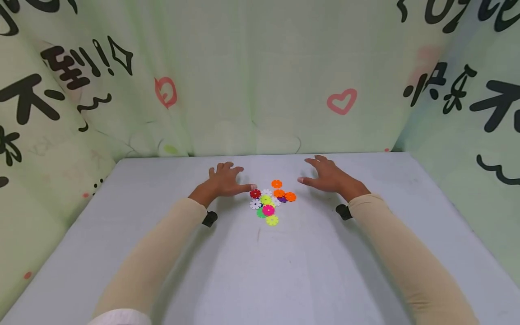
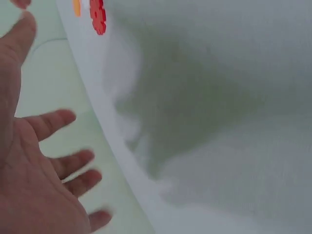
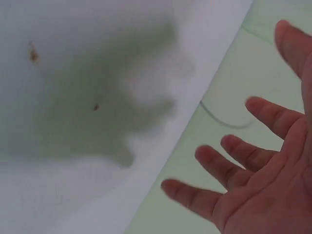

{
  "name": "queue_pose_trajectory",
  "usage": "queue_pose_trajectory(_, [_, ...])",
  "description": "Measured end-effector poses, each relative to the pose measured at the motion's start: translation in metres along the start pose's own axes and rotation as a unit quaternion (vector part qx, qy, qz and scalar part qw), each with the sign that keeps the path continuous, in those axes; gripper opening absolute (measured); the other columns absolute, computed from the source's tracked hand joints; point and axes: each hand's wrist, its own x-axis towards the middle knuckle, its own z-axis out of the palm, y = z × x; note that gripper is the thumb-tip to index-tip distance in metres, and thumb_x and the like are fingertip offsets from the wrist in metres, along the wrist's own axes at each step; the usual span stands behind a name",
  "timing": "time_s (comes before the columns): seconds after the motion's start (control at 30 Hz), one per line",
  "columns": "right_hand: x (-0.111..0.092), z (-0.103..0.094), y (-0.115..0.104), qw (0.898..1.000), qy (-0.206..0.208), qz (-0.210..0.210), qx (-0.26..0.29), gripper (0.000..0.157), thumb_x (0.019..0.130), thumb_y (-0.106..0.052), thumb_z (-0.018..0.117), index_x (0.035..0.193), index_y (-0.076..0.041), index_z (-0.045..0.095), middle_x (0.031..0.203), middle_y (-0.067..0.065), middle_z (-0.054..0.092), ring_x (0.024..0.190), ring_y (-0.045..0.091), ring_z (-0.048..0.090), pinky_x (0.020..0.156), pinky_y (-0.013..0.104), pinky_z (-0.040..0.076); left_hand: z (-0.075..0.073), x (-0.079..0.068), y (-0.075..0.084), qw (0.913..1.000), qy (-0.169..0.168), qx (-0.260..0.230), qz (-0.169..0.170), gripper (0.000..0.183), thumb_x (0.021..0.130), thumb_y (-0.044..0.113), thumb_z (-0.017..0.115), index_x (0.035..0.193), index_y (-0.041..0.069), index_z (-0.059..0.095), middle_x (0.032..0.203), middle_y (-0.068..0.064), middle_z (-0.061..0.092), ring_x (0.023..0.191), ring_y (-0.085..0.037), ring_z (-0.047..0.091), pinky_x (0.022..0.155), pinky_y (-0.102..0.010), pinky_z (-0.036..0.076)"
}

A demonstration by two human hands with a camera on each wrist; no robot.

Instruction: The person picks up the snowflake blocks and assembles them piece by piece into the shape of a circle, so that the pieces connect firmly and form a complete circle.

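Note:
A small heap of flat plastic snowflake discs (image 1: pixel 270 201) lies on the grey table (image 1: pixel 284 271): orange, red, white, lime, pink, green and purple ones. My left hand (image 1: pixel 223 182) hovers palm down just left of the heap, fingers spread, thumb tip beside the red disc (image 1: pixel 255 193). To the right of the heap my right hand (image 1: pixel 330 177) is also palm down with spread fingers, holding nothing. The left wrist view shows the open palm (image 2: pixel 34 165) and the red disc (image 2: pixel 98 16) at the top edge. In the right wrist view only my open right hand (image 3: pixel 258 175) shows above the table.
Pale green printed cloth (image 1: pixel 252 81) with black characters and pink hearts walls the table at the back and on both sides. Both forearms wear beige sleeves (image 1: pixel 154 253), each with a black wrist mount (image 1: pixel 210 219).

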Motion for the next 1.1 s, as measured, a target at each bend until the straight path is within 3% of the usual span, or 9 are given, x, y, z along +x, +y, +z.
queue_pose_trajectory(0.13, [0.001, 0.008, -0.004, 0.998, -0.003, -0.003, 0.066, 0.054, 0.096, -0.037, 0.060, 0.138, -0.005, 0.052, 0.139, 0.020, 0.047, 0.124, 0.037, 0.045, 0.098, 0.052, 0.042, 0.008, 0.003, 0.005, 0.9922, -0.015, -0.123, 0.015, 0.053, 0.095, 0.042, 0.059, 0.136, 0.008, 0.055, 0.130, -0.013, 0.054, 0.117, -0.029, 0.049, 0.094, -0.043, 0.047])
queue_pose_trajectory(0.2, [0.000, 0.012, -0.007, 0.994, -0.003, -0.003, 0.105, 0.046, 0.097, -0.033, 0.059, 0.135, -0.006, 0.056, 0.130, 0.016, 0.055, 0.117, 0.034, 0.051, 0.095, 0.048, 0.046, 0.012, 0.003, 0.008, 0.9851, -0.015, -0.171, 0.018, 0.044, 0.096, 0.032, 0.061, 0.131, 0.006, 0.059, 0.123, -0.012, 0.058, 0.109, -0.027, 0.054, 0.086, -0.037, 0.051])
queue_pose_trajectory(0.33, [-0.002, 0.021, -0.012, 0.989, -0.001, -0.013, 0.145, 0.039, 0.097, -0.025, 0.060, 0.131, -0.005, 0.060, 0.122, 0.014, 0.060, 0.112, 0.031, 0.054, 0.094, 0.044, 0.046, 0.017, 0.000, 0.014, 0.9773, -0.006, -0.210, 0.023, 0.038, 0.094, 0.023, 0.064, 0.127, 0.005, 0.062, 0.115, -0.011, 0.061, 0.102, -0.025, 0.056, 0.080, -0.032, 0.052])
queue_pose_trajectory(0.53, [-0.004, 0.033, -0.016, 0.986, -0.009, -0.024, 0.168, 0.034, 0.095, -0.014, 0.062, 0.127, -0.003, 0.063, 0.115, 0.013, 0.063, 0.103, 0.028, 0.056, 0.090, 0.039, 0.049, 0.021, -0.007, 0.019, 0.9726, -0.014, -0.232, 0.011, 0.036, 0.088, 0.017, 0.073, 0.121, 0.005, 0.064, 0.105, -0.010, 0.063, 0.091, -0.024, 0.058, 0.074, -0.030, 0.052])
queue_pose_trajectory(0.73, [-0.005, 0.038, -0.021, 0.985, -0.036, -0.027, 0.168, 0.034, 0.090, -0.007, 0.062, 0.124, -0.003, 0.065, 0.111, 0.010, 0.064, 0.098, 0.027, 0.056, 0.085, 0.036, 0.049, 0.031, -0.013, 0.024, 0.9705, -0.033, -0.238, 0.024, 0.037, 0.085, 0.012, 0.077, 0.119, 0.005, 0.065, 0.108, -0.007, 0.064, 0.096, -0.023, 0.057, 0.079, -0.030, 0.052])
queue_pose_trajectory(0.9, [-0.004, 0.045, -0.025, 0.989, -0.056, -0.022, 0.137, 0.035, 0.088, -0.010, 0.068, 0.123, -0.006, 0.066, 0.107, 0.008, 0.061, 0.097, 0.025, 0.053, 0.082, 0.035, 0.047, 0.039, -0.015, 0.028, 0.9748, -0.029, -0.218, 0.038, 0.034, 0.084, 0.008, 0.076, 0.117, 0.002, 0.068, 0.106, -0.006, 0.065, 0.096, -0.023, 0.057, 0.084, -0.031, 0.051])
queue_pose_trajectory(1.1, [-0.005, 0.046, -0.032, 0.992, -0.061, -0.019, 0.110, 0.024, 0.088, -0.012, 0.072, 0.110, -0.005, 0.067, 0.095, 0.007, 0.058, 0.093, 0.025, 0.050, 0.079, 0.035, 0.047, 0.040, -0.019, 0.028, 0.9809, -0.025, -0.192, 0.022, 0.026, 0.085, 0.009, 0.076, 0.109, 0.002, 0.071, 0.093, -0.005, 0.062, 0.087, -0.021, 0.054, 0.077, -0.030, 0.051])
